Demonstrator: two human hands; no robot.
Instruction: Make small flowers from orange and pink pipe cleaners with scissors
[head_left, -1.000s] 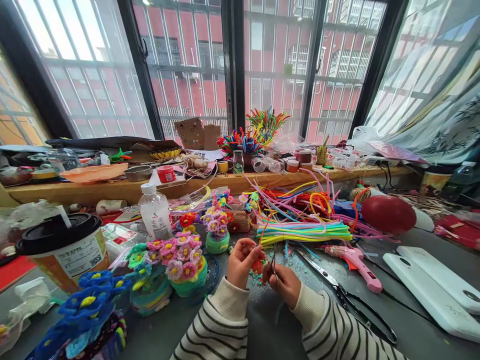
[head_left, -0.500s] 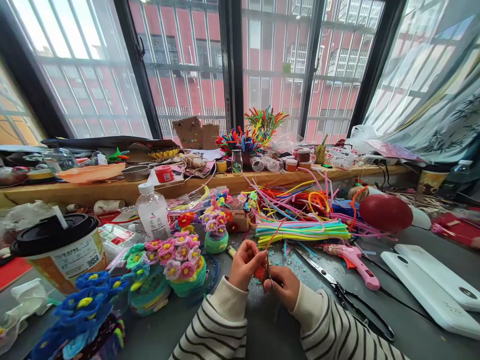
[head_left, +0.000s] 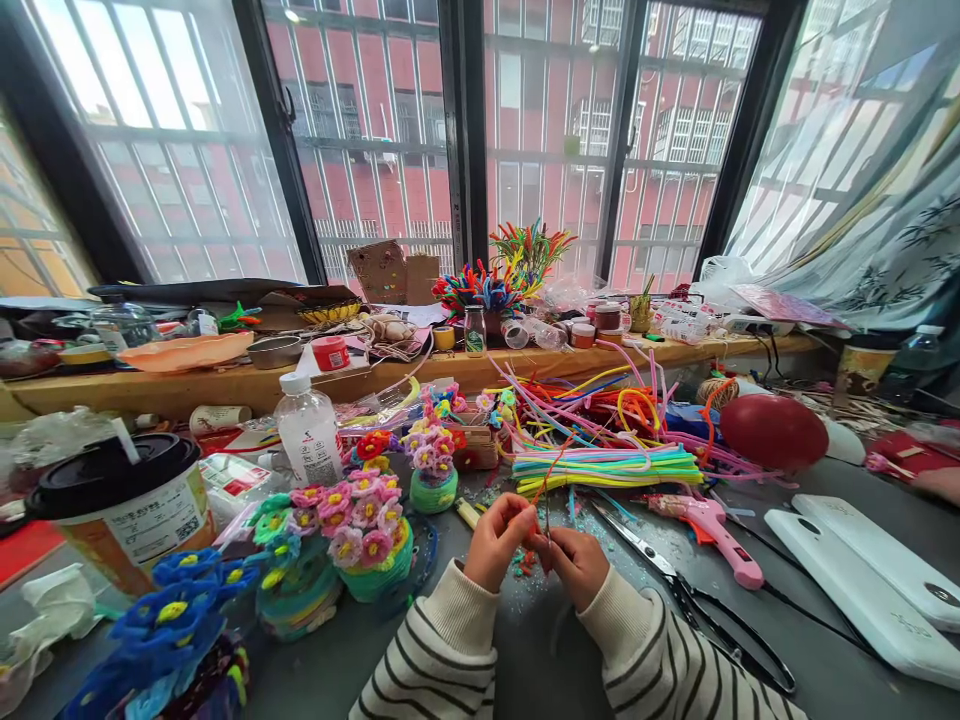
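My left hand (head_left: 501, 540) pinches an orange pipe cleaner (head_left: 553, 468), whose thin end sticks up and to the right. Close against it, my right hand (head_left: 576, 565) is closed on small scissors (head_left: 547, 512); a thin dark blade points upward and the handles are hidden by my fingers. Orange fuzz clippings (head_left: 525, 562) lie on the grey table below both hands. Behind the hands is a bundle of pastel pipe cleaners (head_left: 607, 466). Left of my left hand stands a pot of pink pipe-cleaner flowers (head_left: 367, 520).
Large black-handled scissors (head_left: 675, 580), a pink glue gun (head_left: 716, 535) and white power banks (head_left: 847, 575) lie to the right. A clear bottle (head_left: 307, 430), a lidded cup (head_left: 124, 510) and blue flowers (head_left: 176, 610) stand left. Part of a person's arm (head_left: 939, 486) shows at the right edge.
Both hands have shifted slightly down and right in the picture. The scissors blade now points more upright, and orange clippings that were hidden show on the table.
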